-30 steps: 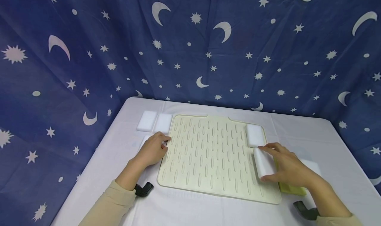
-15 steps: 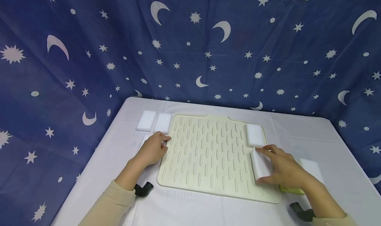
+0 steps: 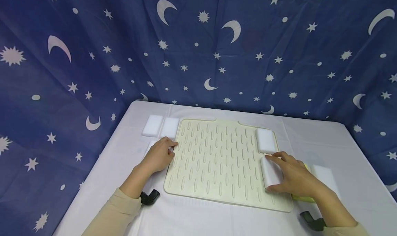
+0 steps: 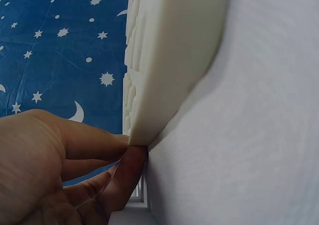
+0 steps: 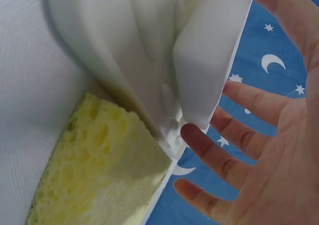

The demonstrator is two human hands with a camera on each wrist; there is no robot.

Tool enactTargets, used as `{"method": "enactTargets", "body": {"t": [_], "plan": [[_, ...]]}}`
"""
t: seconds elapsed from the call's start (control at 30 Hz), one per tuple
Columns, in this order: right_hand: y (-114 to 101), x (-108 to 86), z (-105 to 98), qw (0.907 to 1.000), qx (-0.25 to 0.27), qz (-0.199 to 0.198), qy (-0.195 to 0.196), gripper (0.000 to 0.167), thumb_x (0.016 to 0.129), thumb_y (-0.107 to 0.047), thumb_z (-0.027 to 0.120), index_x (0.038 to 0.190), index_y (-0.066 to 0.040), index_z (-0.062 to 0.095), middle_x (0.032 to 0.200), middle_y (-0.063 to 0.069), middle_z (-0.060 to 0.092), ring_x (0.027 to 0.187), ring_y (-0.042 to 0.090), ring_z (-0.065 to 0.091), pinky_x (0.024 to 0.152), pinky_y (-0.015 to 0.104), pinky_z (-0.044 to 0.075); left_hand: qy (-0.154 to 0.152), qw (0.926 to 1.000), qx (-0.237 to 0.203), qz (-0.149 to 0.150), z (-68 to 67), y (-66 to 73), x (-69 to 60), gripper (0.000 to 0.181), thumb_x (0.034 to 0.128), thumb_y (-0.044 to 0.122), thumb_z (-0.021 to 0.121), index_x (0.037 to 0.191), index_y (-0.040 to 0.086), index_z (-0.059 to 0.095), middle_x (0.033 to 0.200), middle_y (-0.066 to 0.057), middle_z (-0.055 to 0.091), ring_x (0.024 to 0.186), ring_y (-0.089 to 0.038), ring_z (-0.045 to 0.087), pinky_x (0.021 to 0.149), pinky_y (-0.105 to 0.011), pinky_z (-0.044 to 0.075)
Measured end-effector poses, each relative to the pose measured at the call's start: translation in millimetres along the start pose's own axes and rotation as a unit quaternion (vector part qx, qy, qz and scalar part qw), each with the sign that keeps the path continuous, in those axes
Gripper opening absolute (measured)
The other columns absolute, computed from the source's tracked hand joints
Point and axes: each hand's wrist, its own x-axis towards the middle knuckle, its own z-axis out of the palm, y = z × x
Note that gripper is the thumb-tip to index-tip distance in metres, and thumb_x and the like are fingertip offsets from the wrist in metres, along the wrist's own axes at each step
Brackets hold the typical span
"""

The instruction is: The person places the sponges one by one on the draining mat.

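A cream draining mat (image 3: 217, 163) with raised oval bumps lies on the table. My left hand (image 3: 159, 156) pinches its left edge; the left wrist view shows fingertips meeting at the mat's rim (image 4: 179, 45). Along the mat's right side, my right hand (image 3: 294, 176) holds a white sponge (image 3: 272, 173) between thumb and fingers, flat on the mat or nearly so. Just behind it, another white sponge (image 3: 265, 140) rests at the mat's right edge. A yellow sponge (image 5: 99, 160) lies beside the mat, partly hidden under my right hand in the head view.
Two white sponges, one at the far left (image 3: 152, 125) and one beside it (image 3: 170, 128), lie left of the mat. A third white piece (image 3: 149, 147) is half hidden by my left hand. Another white sponge (image 3: 325, 179) lies right of my right hand. A starry blue curtain (image 3: 198, 56) hangs behind.
My right hand and the white sponge in it have shifted slightly left on the mat, and the sponge looks more level. The left hand has stayed at the mat's edge.
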Motion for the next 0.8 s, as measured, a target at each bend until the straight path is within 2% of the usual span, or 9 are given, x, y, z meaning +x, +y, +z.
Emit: {"method": "enactTargets", "body": {"t": [0.8], "plan": [[-3.1, -0.9, 3.4, 1.0, 0.0, 0.009, -0.003, 0.11, 0.061, -0.069, 0.089, 0.15, -0.014, 0.054, 0.14, 0.011, 0.053, 0.121, 0.034, 0.055, 0.093, 0.058, 0.043, 0.004, 1.0, 0.001, 0.0, -0.5, 0.7, -0.8, 0.041, 0.0931, 0.003, 0.064, 0.134, 0.001, 0.068, 0.115, -0.008, 0.065, 0.083, -0.015, 0.057, 0.073, -0.03, 0.047]]}}
